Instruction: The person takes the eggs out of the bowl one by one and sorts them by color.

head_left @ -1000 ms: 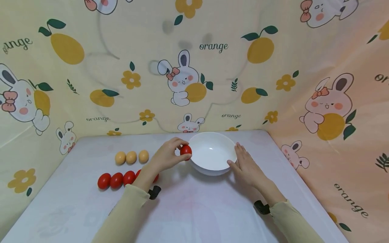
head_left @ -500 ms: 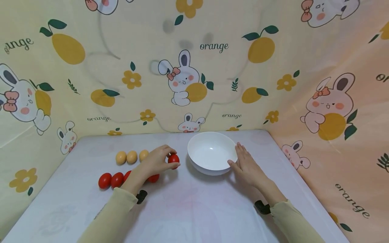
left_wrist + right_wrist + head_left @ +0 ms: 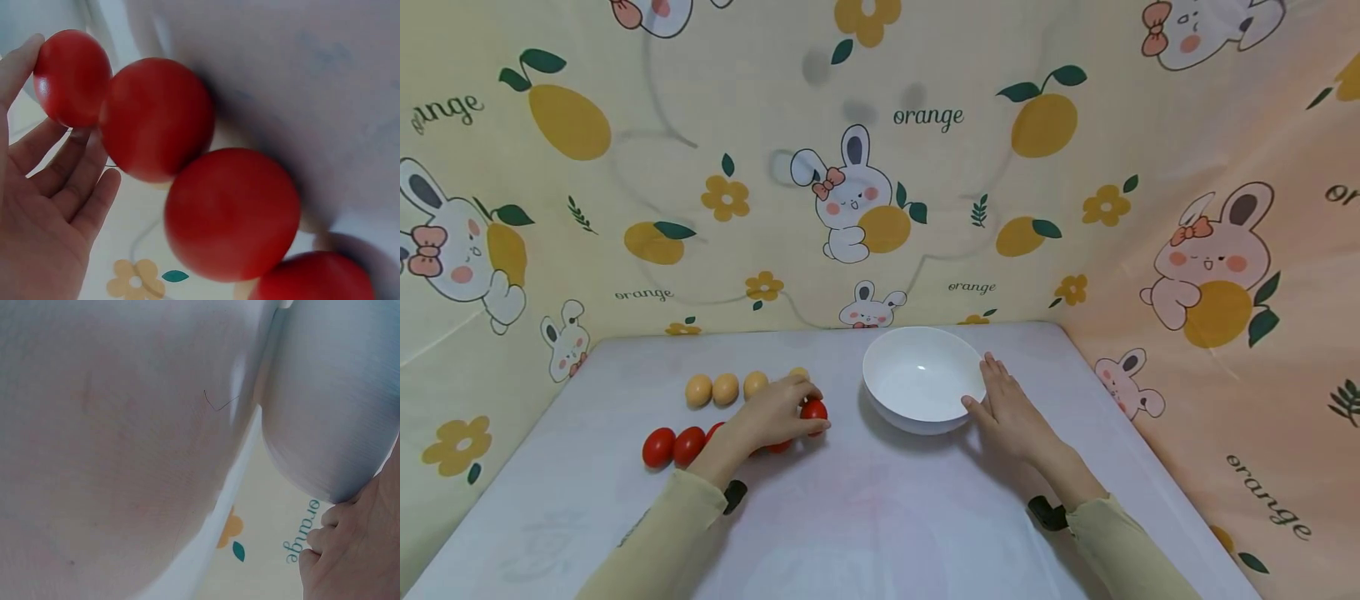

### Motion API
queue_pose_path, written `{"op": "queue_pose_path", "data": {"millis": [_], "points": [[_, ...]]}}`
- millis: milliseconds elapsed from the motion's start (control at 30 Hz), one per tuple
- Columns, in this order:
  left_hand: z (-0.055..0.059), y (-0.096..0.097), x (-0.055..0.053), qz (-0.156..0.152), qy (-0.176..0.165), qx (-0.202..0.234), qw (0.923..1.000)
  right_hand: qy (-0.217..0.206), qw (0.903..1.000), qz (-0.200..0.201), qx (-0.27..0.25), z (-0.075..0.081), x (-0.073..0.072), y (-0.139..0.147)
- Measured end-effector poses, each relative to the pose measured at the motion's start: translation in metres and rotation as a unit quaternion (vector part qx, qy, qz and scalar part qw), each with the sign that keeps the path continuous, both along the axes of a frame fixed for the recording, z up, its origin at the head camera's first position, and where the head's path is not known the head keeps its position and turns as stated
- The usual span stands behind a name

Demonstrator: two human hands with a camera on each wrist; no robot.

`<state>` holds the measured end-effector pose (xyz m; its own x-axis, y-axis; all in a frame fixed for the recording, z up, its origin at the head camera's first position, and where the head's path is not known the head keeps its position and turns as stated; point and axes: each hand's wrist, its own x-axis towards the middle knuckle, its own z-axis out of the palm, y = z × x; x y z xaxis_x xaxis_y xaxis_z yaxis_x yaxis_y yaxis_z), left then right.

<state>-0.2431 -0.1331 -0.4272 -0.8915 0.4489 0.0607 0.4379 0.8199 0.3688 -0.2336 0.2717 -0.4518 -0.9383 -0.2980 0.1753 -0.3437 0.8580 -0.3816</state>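
Observation:
In the head view my left hand [image 3: 769,417] pinches a smooth red egg [image 3: 814,416] between thumb and fingertips, at the right end of a row of red eggs [image 3: 658,448]. My wrist and fingers cover part of that row. The left wrist view shows the thumb on one side of the held egg [image 3: 72,78] and the fingers on the other, right beside the neighbouring red egg [image 3: 156,119]. My right hand [image 3: 1011,408] rests with straight fingers along the right side of a white bowl [image 3: 922,372]. Nothing lies inside the bowl.
Behind the red row stand several beige eggs [image 3: 726,389], the rightmost partly behind my left hand. A pale cloth covers the table [image 3: 880,517]. A printed curtain [image 3: 955,183] with rabbits and oranges closes off the back and sides.
My left hand has moved left and toward me, away from the bowl, carrying the red egg to the row's right end. The right hand and bowl have stayed put.

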Motion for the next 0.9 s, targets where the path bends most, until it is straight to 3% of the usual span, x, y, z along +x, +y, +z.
{"op": "queue_pose_path", "data": {"millis": [600,900], "points": [[-0.011,-0.004,0.001,0.015,-0.029,-0.035,0.9989,-0.002,1.0,-0.001,-0.003,-0.001,-0.001,0.0],[-0.015,-0.005,-0.001,0.007,-0.014,-0.037,0.9992,0.006,1.0,0.005,0.0,-0.001,0.001,0.001]]}}
